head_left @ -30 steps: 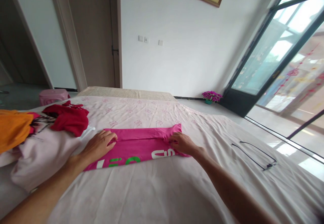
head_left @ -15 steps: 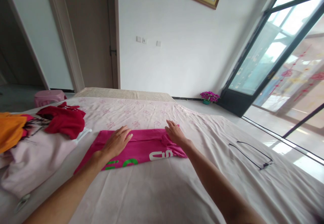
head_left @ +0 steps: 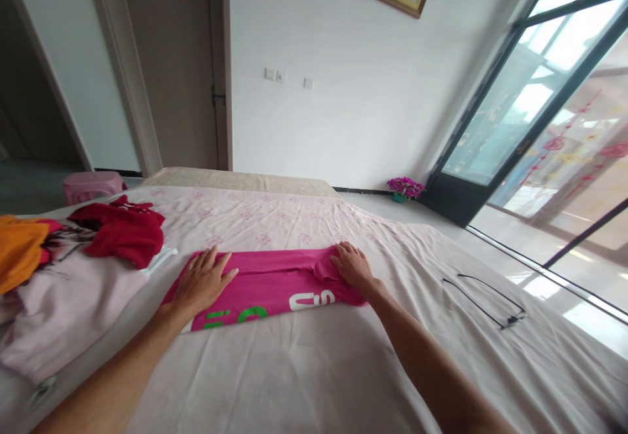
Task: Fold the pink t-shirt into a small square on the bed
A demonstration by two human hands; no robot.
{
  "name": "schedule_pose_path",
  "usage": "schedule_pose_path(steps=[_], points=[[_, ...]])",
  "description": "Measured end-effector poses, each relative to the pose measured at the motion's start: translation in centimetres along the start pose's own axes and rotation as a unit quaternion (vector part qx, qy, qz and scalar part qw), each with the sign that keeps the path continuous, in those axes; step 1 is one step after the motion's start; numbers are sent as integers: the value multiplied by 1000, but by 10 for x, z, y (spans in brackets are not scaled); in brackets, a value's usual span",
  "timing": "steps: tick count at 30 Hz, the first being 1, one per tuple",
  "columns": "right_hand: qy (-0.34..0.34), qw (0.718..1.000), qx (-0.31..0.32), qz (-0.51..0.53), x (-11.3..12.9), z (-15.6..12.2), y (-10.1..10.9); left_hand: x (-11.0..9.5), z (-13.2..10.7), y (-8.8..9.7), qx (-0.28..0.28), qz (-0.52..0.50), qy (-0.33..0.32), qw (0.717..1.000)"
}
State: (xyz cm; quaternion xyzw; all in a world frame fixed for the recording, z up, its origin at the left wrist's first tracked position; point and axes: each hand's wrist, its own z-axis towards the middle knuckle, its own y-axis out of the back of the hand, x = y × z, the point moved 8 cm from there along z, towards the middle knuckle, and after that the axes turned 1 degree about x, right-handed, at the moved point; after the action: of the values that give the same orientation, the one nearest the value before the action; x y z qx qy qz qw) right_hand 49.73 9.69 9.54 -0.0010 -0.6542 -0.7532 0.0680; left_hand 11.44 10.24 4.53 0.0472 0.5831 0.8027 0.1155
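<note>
A magenta garment (head_left: 275, 277), probably a T-shirt, is folded into a long strip on the bed, with green and white lettering along its near edge. On its left end rests my left hand (head_left: 203, 283), palm down with the fingers spread. My right hand (head_left: 353, 265) lies over the opposite end, fingers stretched across the bunched cloth. Neither hand grasps anything. A small white edge shows under the garment near my left wrist.
Left on the bed is a heap of clothes: a red garment (head_left: 125, 234), an orange one (head_left: 19, 251) and a pale pink one (head_left: 73, 316). Eyeglasses (head_left: 510, 319) lie on the sheet at right. Beyond the bed are a pink stool (head_left: 93, 185) and potted purple flowers (head_left: 405, 187).
My left hand has moved left to the garment's end, and my right hand slightly right and down onto its side. The garment's left corner no longer sticks out toward me.
</note>
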Motion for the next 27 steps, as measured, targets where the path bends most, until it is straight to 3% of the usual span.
schedule_pose_path(steps=[3, 6, 8, 14, 20, 24, 27], points=[[56, 996, -46, 44, 20, -19, 17, -1, 0, 2, -13, -6, 0, 1000], [128, 991, -24, 39, 42, -37, 18, 1, 1, 3, -24, -23, 1, 999], [141, 990, -16, 14, 50, -44, 15, 1, 2, 2, -28, -27, -7, 999], [108, 992, -58, 18, 53, -43, 20, -1, 0, 7, -43, -33, -22, 998], [99, 993, 33, 55, 50, -40, 14, -1, 0, 7, -49, -41, -17, 998], [28, 995, -30, 96, 36, -19, 25, 0, -1, 9, -51, -22, -7, 998], [10, 997, -34, 62, 34, -5, 15, -2, -2, 11, -42, 0, -6, 999]])
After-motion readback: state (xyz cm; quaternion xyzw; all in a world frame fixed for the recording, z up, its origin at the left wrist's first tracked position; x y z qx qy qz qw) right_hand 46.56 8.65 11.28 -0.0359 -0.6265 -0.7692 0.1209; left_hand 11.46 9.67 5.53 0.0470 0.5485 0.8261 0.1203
